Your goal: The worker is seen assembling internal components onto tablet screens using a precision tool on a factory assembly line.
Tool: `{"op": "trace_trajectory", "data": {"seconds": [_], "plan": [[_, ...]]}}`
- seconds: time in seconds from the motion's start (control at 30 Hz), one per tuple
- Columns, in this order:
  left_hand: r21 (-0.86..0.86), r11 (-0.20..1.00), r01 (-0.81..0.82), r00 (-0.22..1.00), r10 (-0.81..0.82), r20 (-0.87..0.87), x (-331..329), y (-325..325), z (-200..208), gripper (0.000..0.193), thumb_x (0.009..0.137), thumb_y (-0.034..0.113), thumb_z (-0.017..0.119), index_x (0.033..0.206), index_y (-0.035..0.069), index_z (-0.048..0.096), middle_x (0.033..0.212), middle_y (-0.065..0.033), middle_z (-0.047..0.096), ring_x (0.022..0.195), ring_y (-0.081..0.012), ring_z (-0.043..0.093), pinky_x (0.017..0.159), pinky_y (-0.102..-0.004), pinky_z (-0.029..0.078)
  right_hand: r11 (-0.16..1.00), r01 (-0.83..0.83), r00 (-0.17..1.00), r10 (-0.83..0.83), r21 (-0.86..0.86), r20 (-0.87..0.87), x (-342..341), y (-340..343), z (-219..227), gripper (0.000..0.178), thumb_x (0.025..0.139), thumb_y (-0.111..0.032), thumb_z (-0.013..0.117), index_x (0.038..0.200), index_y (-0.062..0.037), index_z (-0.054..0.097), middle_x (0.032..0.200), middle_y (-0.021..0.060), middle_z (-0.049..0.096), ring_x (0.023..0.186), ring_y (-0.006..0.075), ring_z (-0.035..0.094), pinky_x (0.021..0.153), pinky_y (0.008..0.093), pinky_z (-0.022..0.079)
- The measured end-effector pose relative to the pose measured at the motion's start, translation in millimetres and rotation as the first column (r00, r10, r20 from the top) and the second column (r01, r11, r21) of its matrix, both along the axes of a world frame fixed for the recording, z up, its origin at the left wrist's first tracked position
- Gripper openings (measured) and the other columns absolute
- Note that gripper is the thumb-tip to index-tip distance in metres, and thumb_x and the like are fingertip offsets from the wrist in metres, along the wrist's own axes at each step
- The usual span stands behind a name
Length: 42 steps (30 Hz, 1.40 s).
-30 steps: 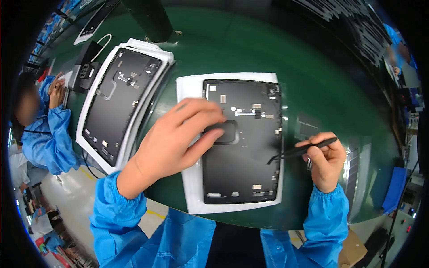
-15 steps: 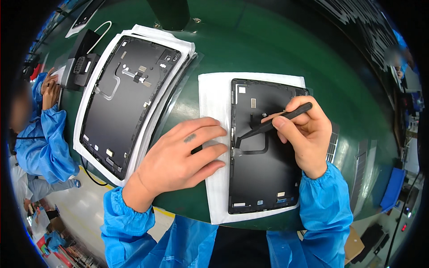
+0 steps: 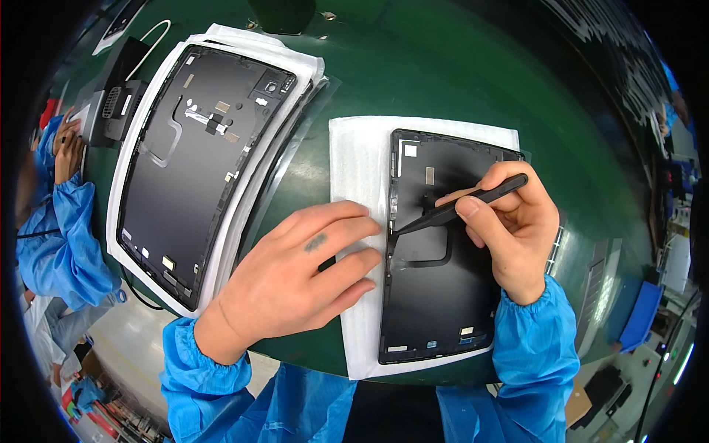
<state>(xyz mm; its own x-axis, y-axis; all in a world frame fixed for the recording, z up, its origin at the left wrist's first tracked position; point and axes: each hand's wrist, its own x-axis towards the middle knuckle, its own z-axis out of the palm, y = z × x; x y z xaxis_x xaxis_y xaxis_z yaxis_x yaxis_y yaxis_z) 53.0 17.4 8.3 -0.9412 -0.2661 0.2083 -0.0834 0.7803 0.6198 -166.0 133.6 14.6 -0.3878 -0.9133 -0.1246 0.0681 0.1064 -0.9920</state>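
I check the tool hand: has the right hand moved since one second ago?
Yes. The right hand moved left, from beyond the black back cover edge to above it.

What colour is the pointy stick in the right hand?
Black. The pointed tool in the right hand shows best in the head view.

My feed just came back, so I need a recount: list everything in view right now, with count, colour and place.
back cover: 1, black, on the near foam sheet, under both hands
foam sheet: 1, white, centre of the table
second back cover: 1, black, on stacked white sheets, left
table: 1, green
small device: 1, dark, far left, with a white cable
co-worker's sleeve: 1, blue, left edge
pointed tool: 1, black, tip on the near cover
left hand: flat on the foam, fingertips at the cover's edge
right hand: grips the tool
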Motion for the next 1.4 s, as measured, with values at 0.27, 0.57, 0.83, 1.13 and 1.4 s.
{"op": "trace_trajectory", "data": {"seconds": [0.27, 0.57, 0.83, 1.13, 1.4], "plan": [[0.007, 1.000, 0.004, 1.000, -0.004, 0.013, 0, -1, 0, 0.033, 0.066, 0.012, 0.081, 0.095, 0.007, 0.067, 0.114, -0.0095, 0.062, 0.112, -0.0316, 0.059, 0.091, -0.0409, 0.051, 0.998, 0.044, 0.998, -0.043, -0.034, 0.040, 2, -1, -3, 0.024, 0.087, 0.008, 0.066, 0.105, 0.0012, 0.051, 0.091, 0.0169, 0.072, 0.083, 0.0154, 0.070, 0.068, 0.0229, 0.057], [-0.020, 1.000, -0.011, 1.000, 0.012, 0.028, -1, 4, 0, 0.040, 0.067, 0.007, 0.076, 0.107, 0.008, 0.068, 0.113, -0.0088, 0.062, 0.111, -0.0308, 0.059, 0.090, -0.0412, 0.051, 0.998, 0.058, 0.998, -0.058, -0.013, 0.016, 5, -2, -3, 0.024, 0.087, 0.008, 0.067, 0.105, 0.0019, 0.052, 0.087, 0.0156, 0.072, 0.080, 0.0148, 0.070, 0.064, 0.0218, 0.057], [-0.167, 0.986, -0.009, 1.000, 0.007, -0.009, -3, 5, -1, 0.039, 0.067, 0.001, 0.070, 0.106, 0.008, 0.069, 0.110, -0.0079, 0.062, 0.109, -0.0296, 0.060, 0.088, -0.0405, 0.053, 0.997, 0.074, 0.997, -0.074, 0.006, -0.008, 5, -5, -1, 0.024, 0.086, 0.007, 0.068, 0.105, 0.0016, 0.054, 0.083, 0.0134, 0.072, 0.077, 0.0126, 0.070, 0.061, 0.0205, 0.055], [-0.186, 0.983, 0.005, 1.000, -0.002, 0.016, -4, 5, 2, 0.038, 0.067, 0.001, 0.070, 0.104, 0.009, 0.070, 0.112, -0.0093, 0.062, 0.109, -0.0313, 0.060, 0.089, -0.0414, 0.052, 0.997, 0.070, 0.991, -0.068, 0.020, -0.113, 3, -5, -2, 0.023, 0.086, 0.003, 0.070, 0.103, -0.0005, 0.055, 0.081, 0.0100, 0.072, 0.075, 0.0106, 0.069, 0.058, 0.0201, 0.054], [-0.233, 0.972, -0.041, 0.999, 0.047, 0.020, -12, -1, 10, 0.037, 0.068, 0.001, 0.067, 0.102, 0.013, 0.070, 0.117, -0.0109, 0.059, 0.112, -0.0353, 0.057, 0.093, -0.0444, 0.048, 0.985, 0.127, 0.990, -0.118, -0.121, 0.072, 0, 1, -7, 0.022, 0.088, 0.003, 0.069, 0.105, -0.0003, 0.055, 0.084, 0.0114, 0.072, 0.077, 0.0134, 0.070, 0.060, 0.0215, 0.055]]}}
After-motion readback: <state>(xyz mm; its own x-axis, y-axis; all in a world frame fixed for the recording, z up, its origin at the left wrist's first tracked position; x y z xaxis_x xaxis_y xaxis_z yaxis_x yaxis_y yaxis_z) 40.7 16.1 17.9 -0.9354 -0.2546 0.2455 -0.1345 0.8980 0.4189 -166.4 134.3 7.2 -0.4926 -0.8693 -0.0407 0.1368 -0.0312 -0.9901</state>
